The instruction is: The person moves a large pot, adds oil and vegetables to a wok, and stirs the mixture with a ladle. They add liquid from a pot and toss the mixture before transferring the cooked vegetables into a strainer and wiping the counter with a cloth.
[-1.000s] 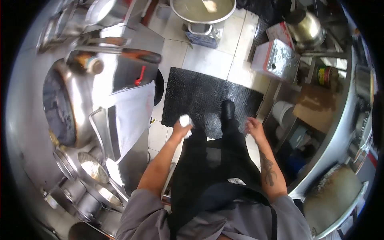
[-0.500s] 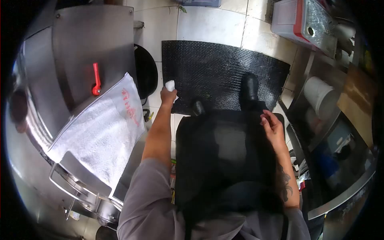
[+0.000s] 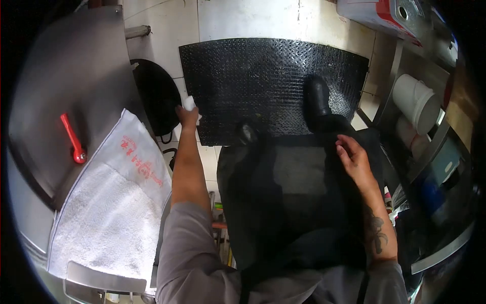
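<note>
My left hand [image 3: 188, 117] is closed around a crumpled white cloth [image 3: 190, 103], which sticks out past the fingers on both sides. That hand is beside a round black wok-like pan [image 3: 152, 96] and overlaps the left edge of a black textured floor mat [image 3: 263, 76]. My right hand [image 3: 356, 159] hangs in front of the black apron [image 3: 298, 202] with loosely bent fingers and nothing in it. A dark shoe [image 3: 317, 96] stands on the mat; the other [image 3: 247, 133] shows only its toe.
On the left, a white towel [image 3: 109, 213] with red writing drapes by a steel counter [image 3: 76, 76], close to a red lever handle [image 3: 73, 139]. To the right stand a metal rack [image 3: 445, 248], a white bucket [image 3: 417, 104] and a large tin [image 3: 385, 15].
The view has shifted over the floor as I step forward. The counter, towel and red lever now sit further left and lower. My left hand keeps the white cloth; my right stays empty.
</note>
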The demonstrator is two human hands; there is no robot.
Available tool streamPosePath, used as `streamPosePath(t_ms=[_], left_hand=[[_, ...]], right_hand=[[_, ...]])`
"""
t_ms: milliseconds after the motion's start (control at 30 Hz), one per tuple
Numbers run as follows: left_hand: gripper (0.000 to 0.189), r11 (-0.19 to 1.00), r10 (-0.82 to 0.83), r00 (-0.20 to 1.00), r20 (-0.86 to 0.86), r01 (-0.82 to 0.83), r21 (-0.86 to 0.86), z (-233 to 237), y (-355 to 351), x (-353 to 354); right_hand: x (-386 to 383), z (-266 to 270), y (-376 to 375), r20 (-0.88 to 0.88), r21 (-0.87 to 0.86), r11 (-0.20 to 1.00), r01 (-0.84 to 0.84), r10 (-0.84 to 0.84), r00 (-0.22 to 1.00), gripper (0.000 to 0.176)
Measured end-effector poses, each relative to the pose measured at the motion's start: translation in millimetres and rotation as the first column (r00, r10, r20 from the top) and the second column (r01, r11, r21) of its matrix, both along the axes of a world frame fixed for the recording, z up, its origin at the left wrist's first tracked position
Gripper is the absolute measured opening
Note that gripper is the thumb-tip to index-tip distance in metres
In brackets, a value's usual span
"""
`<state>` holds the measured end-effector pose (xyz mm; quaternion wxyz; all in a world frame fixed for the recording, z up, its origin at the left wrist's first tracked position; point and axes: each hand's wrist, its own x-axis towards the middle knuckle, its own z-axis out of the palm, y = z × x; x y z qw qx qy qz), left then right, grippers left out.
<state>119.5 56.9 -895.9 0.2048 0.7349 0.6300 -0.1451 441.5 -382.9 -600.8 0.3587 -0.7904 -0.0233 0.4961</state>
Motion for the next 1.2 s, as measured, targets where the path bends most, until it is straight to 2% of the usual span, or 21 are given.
streamPosePath(t_ms=[33, 167, 267, 367, 433, 533, 567, 667, 700, 800, 833, 867, 933, 1000, 1033, 1133, 1200], left_hand=[[0.087, 0.994, 0.044, 0.999, 0.022, -0.042, -0.103, 25, 3, 29], [0.090, 0.942, 0.220, 0.973, 0.073, -0.192, -0.274, 6, 18, 38], [0.093, 0.974, 0.083, 0.996, -0.038, -0.089, -0.207, 4, 12, 38], [0.095, 0.959, 0.006, 0.999, -0.049, -0.019, -0.283, -14, 16, 10], [0.095, 0.941, 0.006, 0.999, -0.042, -0.020, -0.338, -6, 18, 8], [0.095, 0.886, -0.157, 0.976, -0.148, 0.073, -0.458, 14, 17, 1], [0.088, 0.906, -0.223, 0.967, -0.126, 0.158, -0.393, -10, 18, -26], [0.074, 0.952, -0.059, 0.897, -0.437, -0.081, -0.294, -4, 14, -30], [0.063, 0.980, 0.097, 0.895, -0.436, -0.163, -0.116, -2, 9, -27], [0.061, 0.967, 0.246, 0.953, -0.175, -0.253, -0.021, 10, 11, -11], [0.060, 0.967, 0.254, 0.961, -0.110, -0.252, 0.032, 38, 9, 24], [0.060, 0.957, 0.289, 0.953, 0.092, -0.291, 0.005, 61, 9, 51], [0.061, 0.935, 0.339, 0.813, 0.474, -0.347, -0.075, 83, 11, 87], [0.062, 0.918, 0.372, 0.731, 0.571, -0.381, -0.110, 56, 37, 98], [0.063, 0.888, 0.447, 0.689, 0.570, -0.421, -0.187, 67, 44, 117], [0.063, 0.863, 0.505, 0.689, 0.520, -0.412, -0.293, 60, 73, 139], [0.058, 0.854, 0.521, 0.654, 0.549, -0.403, -0.329, 46, 82, 139]], right_hand=[[3, 1, 1, -0.001, -0.018, 1.000, -0.013, 0.013, 1.000, 0.030], [5, -3, -3, -0.001, -0.067, 0.998, -0.001, 0.001, 1.000, 0.030], [7, -3, -2, 0.008, -0.084, 0.996, -0.021, 0.021, 1.000, 0.030], [7, -5, -2, 0.006, -0.096, 0.995, -0.004, 0.004, 1.000, 0.031], [5, -5, -1, -0.009, -0.081, 0.996, 0.026, -0.026, 1.000, 0.032], [0, -5, -3, -0.034, -0.059, 0.996, 0.066, -0.068, 0.997, 0.033], [-1, -4, -4, -0.044, -0.055, 0.995, 0.080, -0.083, 0.996, 0.034], [-2, 0, -2, -0.049, -0.077, 0.994, 0.080, -0.084, 0.995, 0.035], [-3, -1, -3, -0.045, -0.061, 0.994, 0.088, -0.091, 0.995, 0.035], [-6, -7, -11, -0.027, -0.033, 0.995, 0.089, -0.090, 0.996, 0.035], [-6, -8, -12, -0.023, -0.039, 0.997, 0.073, -0.074, 0.997, 0.035], [-7, -9, -14, -0.020, -0.048, 0.997, 0.058, -0.059, 0.998, 0.035], [-10, -15, -22, -0.046, -0.049, 0.995, 0.083, -0.085, 0.995, 0.034], [-10, -18, -29, -0.056, -0.051, 0.994, 0.095, -0.098, 0.994, 0.034], [-10, -18, -31, -0.056, -0.052, 0.994, 0.096, -0.099, 0.994, 0.034], [-8, -16, -33, -0.079, -0.047, 0.991, 0.124, -0.128, 0.989, 0.034], [-8, -17, -35, -0.090, -0.047, 0.989, 0.139, -0.143, 0.986, 0.034]])
